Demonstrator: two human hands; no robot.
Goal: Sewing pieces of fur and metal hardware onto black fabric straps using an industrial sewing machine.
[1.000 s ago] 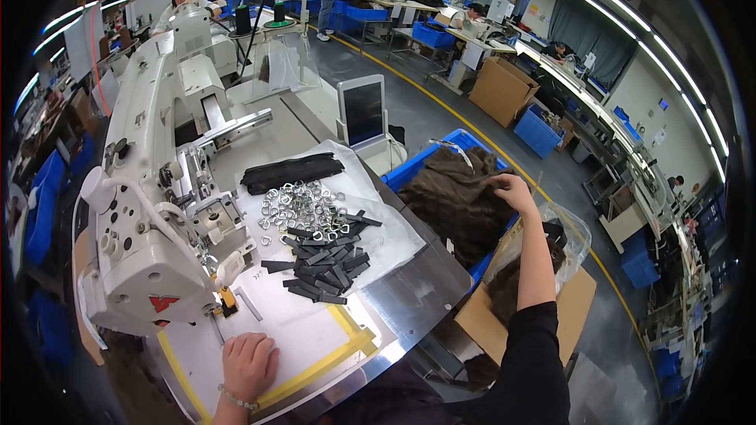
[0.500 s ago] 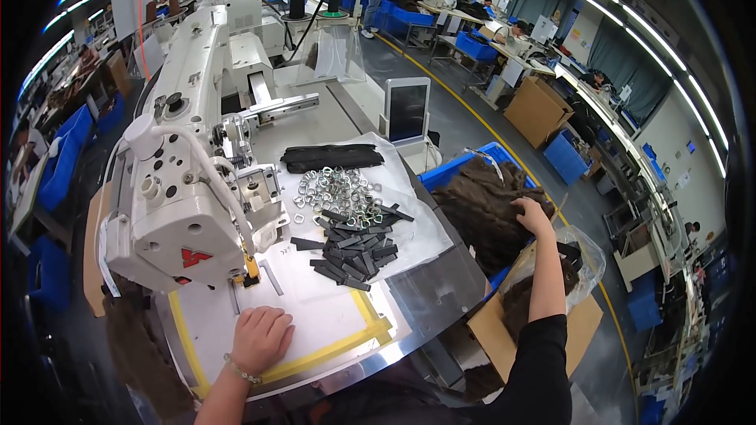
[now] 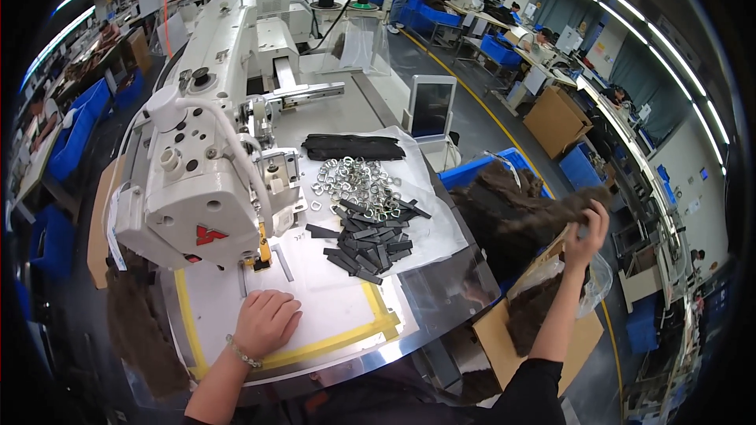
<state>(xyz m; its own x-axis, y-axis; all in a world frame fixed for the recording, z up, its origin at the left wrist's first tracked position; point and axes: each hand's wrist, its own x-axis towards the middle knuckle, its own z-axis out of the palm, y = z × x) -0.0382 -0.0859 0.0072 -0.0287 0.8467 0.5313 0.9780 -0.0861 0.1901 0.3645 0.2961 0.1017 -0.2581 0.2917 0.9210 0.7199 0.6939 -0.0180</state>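
Note:
My right hand [image 3: 584, 240] is closed on the edge of a dark brown fur piece [image 3: 543, 206], holding it up over the blue bin [image 3: 516, 159] on the right. The fur stretches from my fingers back toward the bin. My left hand [image 3: 270, 323] lies flat and holds nothing, resting on the white sewing surface [image 3: 315, 299] edged with yellow tape. Just beyond it is the needle area of a large white sewing machine [image 3: 206, 212]. Black strap pieces [image 3: 368, 240] and metal rings [image 3: 354, 181] lie heaped on a white sheet, behind them a bundle of long black strips [image 3: 354, 147].
Below my right forearm stands an open cardboard box [image 3: 492, 338] with brown fur [image 3: 535, 311] and clear plastic. A small screen [image 3: 431, 108] rises at the table's far right edge. More brown fur [image 3: 142, 330] hangs at the left. Other people work at tables beyond.
My right hand has moved right and toward me, lifting an edge of fur from the bin. My left hand stays on the sewing surface. The whole view has shifted slightly.

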